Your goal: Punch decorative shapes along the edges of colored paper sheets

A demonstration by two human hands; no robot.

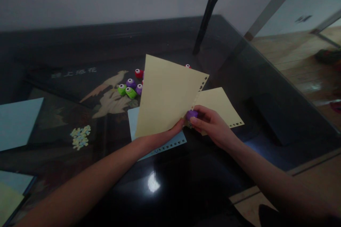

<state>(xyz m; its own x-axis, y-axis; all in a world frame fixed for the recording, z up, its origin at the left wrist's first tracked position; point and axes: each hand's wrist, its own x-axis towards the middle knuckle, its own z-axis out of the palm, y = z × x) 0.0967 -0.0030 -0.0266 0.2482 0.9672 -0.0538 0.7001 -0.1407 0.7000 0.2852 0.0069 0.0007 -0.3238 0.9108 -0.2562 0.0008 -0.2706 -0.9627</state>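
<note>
My right hand (pixel 213 124) grips a small purple craft punch (pixel 191 114) between thumb and fingers. The punch sits at the right edge of a pale yellow paper sheet (pixel 167 95), which is raised and tilted above the table. My left hand (pixel 176 128) is closed on the sheet's lower edge, close to the punch; some of its fingers are hidden. Small punched shapes (pixel 203 83) run along the sheet's right edge above the punch. Underneath lie a blue sheet (pixel 170 145) and another yellow sheet (pixel 221 106), both with rows of punched shapes.
Several red, purple and green punches (pixel 130 92) stand behind the raised sheet. Paper cut-outs (pixel 80 137) are heaped on the dark glossy table (pixel 106 173). Blue sheets (pixel 18 124) lie at the left. A dark post (pixel 209 16) rises at the back; a dark flat object (pixel 271 117) lies right.
</note>
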